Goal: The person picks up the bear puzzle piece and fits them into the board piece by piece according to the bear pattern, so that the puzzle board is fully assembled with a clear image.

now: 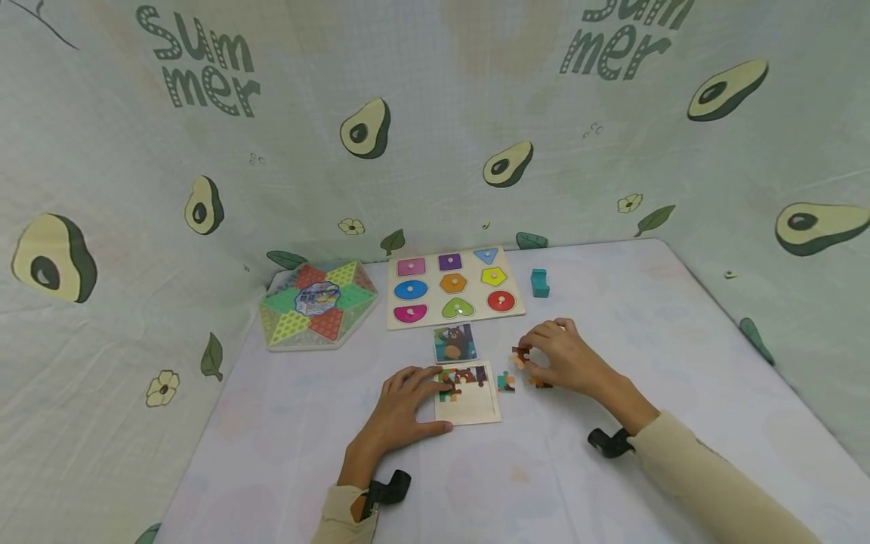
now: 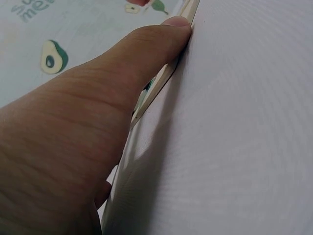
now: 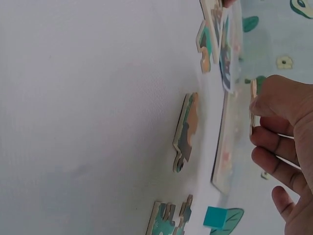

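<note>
A wooden puzzle tray [image 1: 469, 409] lies in front of me, with several bear-picture pieces fitted along its top and left side. My left hand [image 1: 402, 408] rests at the tray's left side, fingers spread on the upper part. In the left wrist view its thumb [image 2: 161, 41] presses along the tray's edge. Right of the tray, my right hand [image 1: 567, 359] pinches a jigsaw piece [image 1: 519, 357] between thumb and fingers; the right wrist view shows this piece [image 3: 253, 107] edge-on. A loose teal and orange piece [image 1: 506, 382] lies beside the tray. Another piece [image 1: 541, 384] is partly hidden under the right hand.
A bear picture card [image 1: 455, 343] lies just above the tray. Behind it is a shape peg board [image 1: 440, 272], with a hexagonal game board [image 1: 318, 306] at left and a teal block [image 1: 540, 283] at right. More loose pieces [image 3: 164, 220] show in the right wrist view.
</note>
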Available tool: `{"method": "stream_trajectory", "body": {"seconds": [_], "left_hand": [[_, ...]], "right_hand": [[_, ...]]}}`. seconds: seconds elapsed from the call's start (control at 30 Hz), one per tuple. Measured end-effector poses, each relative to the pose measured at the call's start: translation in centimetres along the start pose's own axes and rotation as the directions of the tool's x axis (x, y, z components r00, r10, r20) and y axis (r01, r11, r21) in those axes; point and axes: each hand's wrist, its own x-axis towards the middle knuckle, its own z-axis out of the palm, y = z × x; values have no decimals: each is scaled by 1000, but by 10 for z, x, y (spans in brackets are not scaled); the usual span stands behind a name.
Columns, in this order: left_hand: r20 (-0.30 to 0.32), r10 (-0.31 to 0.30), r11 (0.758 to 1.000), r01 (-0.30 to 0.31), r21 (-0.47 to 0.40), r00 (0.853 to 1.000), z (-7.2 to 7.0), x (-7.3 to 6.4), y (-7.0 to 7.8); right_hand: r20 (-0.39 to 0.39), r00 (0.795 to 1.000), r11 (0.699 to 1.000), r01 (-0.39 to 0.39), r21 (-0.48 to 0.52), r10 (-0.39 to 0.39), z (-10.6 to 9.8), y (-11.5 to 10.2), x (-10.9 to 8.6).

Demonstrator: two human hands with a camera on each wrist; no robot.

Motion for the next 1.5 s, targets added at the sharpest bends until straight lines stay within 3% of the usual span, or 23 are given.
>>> {"method": "stream_trajectory", "body": {"seconds": [0.43,1.5], "left_hand": [[-6,9,1000,-9,-2,1000,0,1,-2],[-16,9,1000,-9,-9,1000,0,0,-1]], "right_hand": [[-48,997,998,62,24,-61,10,-14,2],[22,992,991,123,46,-124,23,-44,12]]}}
